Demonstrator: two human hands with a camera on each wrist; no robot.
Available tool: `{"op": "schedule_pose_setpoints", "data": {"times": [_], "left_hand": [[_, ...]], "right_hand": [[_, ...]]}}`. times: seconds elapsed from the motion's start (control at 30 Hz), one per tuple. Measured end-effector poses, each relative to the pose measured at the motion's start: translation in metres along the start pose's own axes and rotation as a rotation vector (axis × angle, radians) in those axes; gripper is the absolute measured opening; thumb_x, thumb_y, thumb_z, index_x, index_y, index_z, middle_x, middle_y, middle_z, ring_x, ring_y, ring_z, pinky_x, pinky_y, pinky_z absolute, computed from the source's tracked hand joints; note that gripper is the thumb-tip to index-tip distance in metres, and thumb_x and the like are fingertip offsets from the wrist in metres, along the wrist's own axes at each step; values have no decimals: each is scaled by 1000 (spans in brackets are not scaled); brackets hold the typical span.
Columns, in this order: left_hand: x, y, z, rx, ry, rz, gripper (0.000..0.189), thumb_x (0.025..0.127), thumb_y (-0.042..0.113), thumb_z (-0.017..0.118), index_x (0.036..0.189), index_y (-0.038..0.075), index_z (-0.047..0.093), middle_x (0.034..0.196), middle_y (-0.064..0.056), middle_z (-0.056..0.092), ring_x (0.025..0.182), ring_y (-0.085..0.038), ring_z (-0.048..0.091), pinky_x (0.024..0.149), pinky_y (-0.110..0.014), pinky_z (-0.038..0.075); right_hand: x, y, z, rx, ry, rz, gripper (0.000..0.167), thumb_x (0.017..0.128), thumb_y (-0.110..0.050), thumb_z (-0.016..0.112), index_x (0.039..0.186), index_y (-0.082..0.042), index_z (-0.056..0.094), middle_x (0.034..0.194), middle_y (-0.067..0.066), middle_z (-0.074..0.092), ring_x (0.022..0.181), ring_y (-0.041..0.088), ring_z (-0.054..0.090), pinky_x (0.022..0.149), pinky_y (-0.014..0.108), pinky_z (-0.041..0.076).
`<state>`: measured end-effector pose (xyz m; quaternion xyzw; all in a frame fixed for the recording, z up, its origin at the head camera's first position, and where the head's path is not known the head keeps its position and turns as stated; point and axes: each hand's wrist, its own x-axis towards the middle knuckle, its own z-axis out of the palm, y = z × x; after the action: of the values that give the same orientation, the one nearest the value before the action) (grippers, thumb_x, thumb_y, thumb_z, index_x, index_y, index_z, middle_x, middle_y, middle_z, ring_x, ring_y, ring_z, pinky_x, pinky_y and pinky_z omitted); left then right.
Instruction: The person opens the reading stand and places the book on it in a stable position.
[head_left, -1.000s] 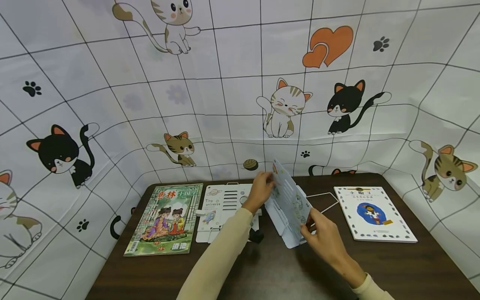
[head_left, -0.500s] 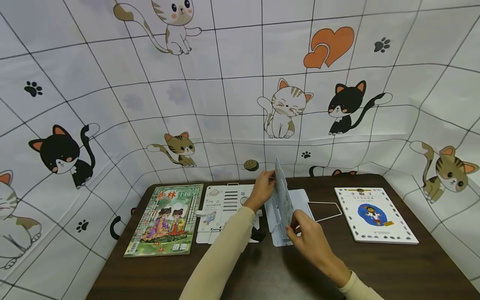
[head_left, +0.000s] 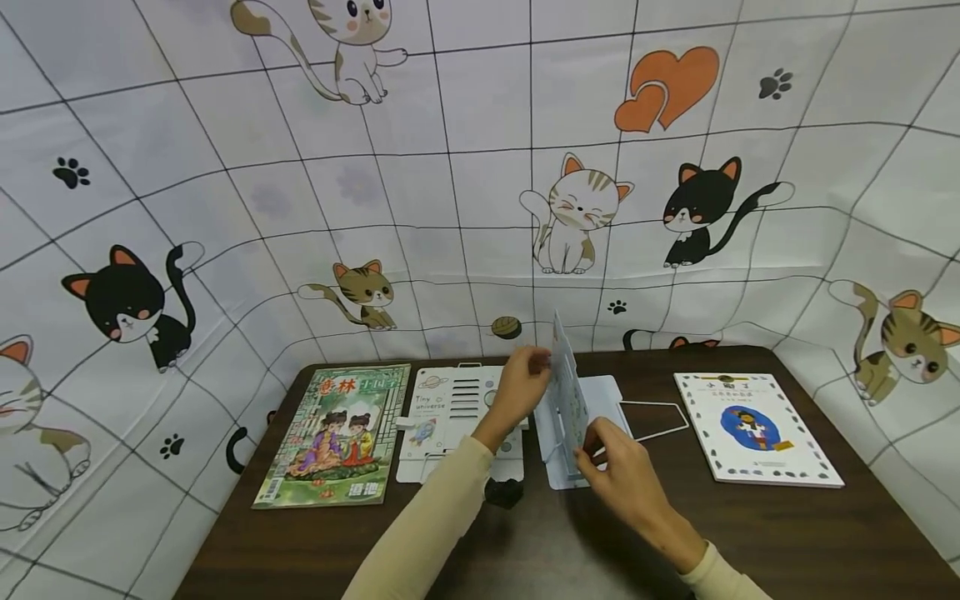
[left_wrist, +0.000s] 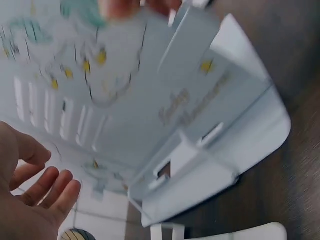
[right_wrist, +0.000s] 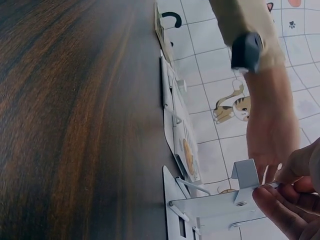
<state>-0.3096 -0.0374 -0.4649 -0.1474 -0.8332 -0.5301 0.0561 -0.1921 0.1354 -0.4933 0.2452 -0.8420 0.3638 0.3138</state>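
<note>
A pale blue metal book stand (head_left: 567, 400) has its printed panel raised steeply above a flat base (head_left: 602, 400). The left wrist view shows a unicorn print and slots on the panel (left_wrist: 135, 115). My right hand (head_left: 622, 475) pinches the panel's near upper edge between thumb and fingers; the right wrist view shows this grip beside a small folded clip (right_wrist: 245, 172). At the panel's far end is my left hand (head_left: 517, 385). Its fingers (left_wrist: 65, 192) are loosely bent with nothing between them; whether they touch the panel is hard to tell.
A second book stand (head_left: 461, 400) marked "Tiny universe" lies flat to the left, beside a green illustrated magazine (head_left: 333, 442). On the right lies a white book (head_left: 757, 429). A wire loop (head_left: 660, 417) extends from the stand's base. Behind the dark table (head_left: 712, 533) hangs a cat-print cloth (head_left: 480, 192).
The panel has swung from leaning right to nearly upright, exposing the base. My right hand has moved left with its edge. My left hand has stayed near the panel's far end.
</note>
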Motion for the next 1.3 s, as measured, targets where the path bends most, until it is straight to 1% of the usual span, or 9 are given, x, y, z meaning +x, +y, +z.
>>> {"op": "schedule_pose_setpoints", "data": {"times": [0.3,0.4,0.5,0.67,0.77,0.9,1.03,1.17,1.3], "left_hand": [[-62,23,6,-110,-29,110,28,105,12,63,131,1,65,130,-15,63,122,-30,66,101,-35,60],[-77,29,12,-139,-54,125,36,104,19,67,135,3,61,134,-15,59,124,-29,64,103,-40,59],[-86,32,17,-120,-47,128,48,100,29,74,139,6,58,136,-14,56,126,-28,62,102,-43,59],[-92,33,24,-64,19,130,51,98,32,79,138,8,58,136,-11,57,124,-24,64,97,-36,61],[-93,32,27,-82,47,134,45,99,26,78,135,8,60,134,-11,59,122,-23,65,95,-33,63],[-94,33,28,-116,51,151,42,99,22,78,134,6,61,132,-12,59,121,-24,66,93,-30,63],[-93,36,31,-130,46,156,41,98,20,78,133,6,62,131,-13,59,121,-24,66,92,-29,63],[-92,37,32,-131,57,148,41,97,17,79,133,6,63,131,-12,59,121,-25,67,91,-29,63],[-91,37,32,-132,69,150,40,96,15,79,132,6,63,130,-13,59,120,-25,68,90,-28,63]], "right_hand": [[-1,0,-2,41,-18,45,39,75,13,86,88,-13,59,78,-9,62,72,4,67,62,26,61],[-2,0,-3,55,-25,64,39,75,14,86,90,-12,61,79,-8,64,72,5,67,61,28,62],[-1,1,-4,60,-31,82,37,76,15,83,93,-11,62,81,-4,67,74,8,69,61,30,63],[-1,8,-5,122,-95,92,33,81,13,81,98,-10,65,88,0,71,80,7,71,64,27,63],[3,19,-12,257,-219,99,25,88,8,80,102,-8,67,93,4,74,83,6,71,67,27,64],[20,40,-32,399,-350,179,12,99,2,72,109,-5,69,102,12,75,84,12,76,71,32,65],[48,57,-49,358,-320,276,10,105,-7,68,114,-4,69,105,16,75,85,16,79,74,27,63],[81,69,-47,298,-286,289,18,107,-12,65,121,-2,68,112,19,75,94,22,79,82,23,62],[110,74,-34,287,-296,251,29,109,-12,62,135,1,63,130,23,70,114,37,74,98,38,62]]}}
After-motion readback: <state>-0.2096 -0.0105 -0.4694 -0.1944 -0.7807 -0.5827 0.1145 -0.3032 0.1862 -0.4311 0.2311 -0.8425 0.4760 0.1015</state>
